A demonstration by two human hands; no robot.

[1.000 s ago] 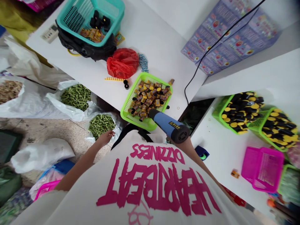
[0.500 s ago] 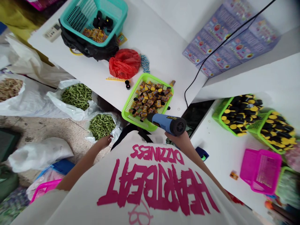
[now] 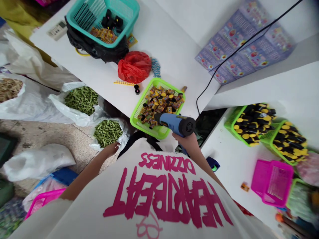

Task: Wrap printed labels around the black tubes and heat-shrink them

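My right hand [image 3: 185, 142] is closed around the handle of a blue and black heat gun [image 3: 177, 123], with part of the grip hidden behind the hand. The gun's dark nozzle points left over a lime-green basket [image 3: 136, 117] of small cylinders with yellow-brown printed wraps [image 3: 159, 103] and black or yellow ends. Low at my left side hangs my left hand [image 3: 113, 149], fingers loosely extended, with nothing visible in it. It is nearest a white bag of green pieces [image 3: 107, 132]; whether it touches the bag I cannot tell.
A red plastic bag [image 3: 136, 66] and a teal basket [image 3: 132, 16] stand further back on the white table. A black cord [image 3: 211, 78] runs down by purple boxes [image 3: 231, 49]. On the right surface are green baskets of black-and-yellow pieces [image 3: 256, 122] and pink baskets [image 3: 271, 182].
The heat gun and my right hand have shifted slightly left, bringing the nozzle further over the basket. My left hand stays where it was. The whole view has turned slightly.
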